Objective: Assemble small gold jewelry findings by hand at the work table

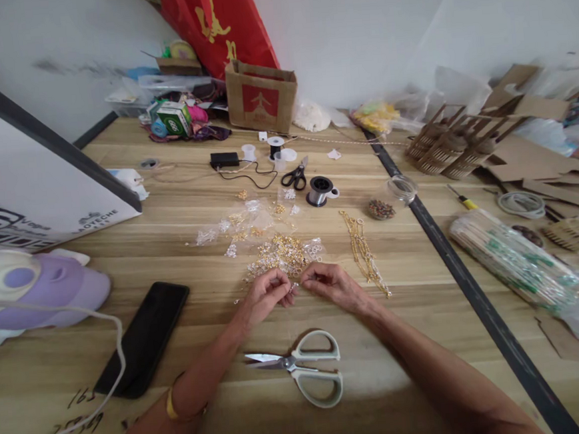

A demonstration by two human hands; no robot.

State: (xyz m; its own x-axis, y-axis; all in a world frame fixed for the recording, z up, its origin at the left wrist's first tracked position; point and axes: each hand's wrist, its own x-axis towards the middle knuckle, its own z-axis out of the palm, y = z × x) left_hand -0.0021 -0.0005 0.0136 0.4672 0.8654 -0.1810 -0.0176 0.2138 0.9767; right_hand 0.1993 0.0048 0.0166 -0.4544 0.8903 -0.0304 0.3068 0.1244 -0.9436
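My left hand (268, 294) and my right hand (331, 282) rest close together on the wooden table (193, 211), fingers pinched. Between the fingertips sits a tiny metal piece (294, 287), too small to name. Just beyond the hands lies a pile of small gold and silver jewellery parts (278, 254). A finished gold chain (365, 252) stretches out to the right of my right hand. White-handled scissors (301, 366) lie open on the table between my forearms.
A black phone (146, 336) lies at left beside a purple and white device (34, 284) with a cord. Black scissors (296, 174), a wire spool (320, 190), a bead jar lid (380, 208) and clear bags sit farther back. Wrapped sticks (516, 262) and cardboard pieces lie at right.
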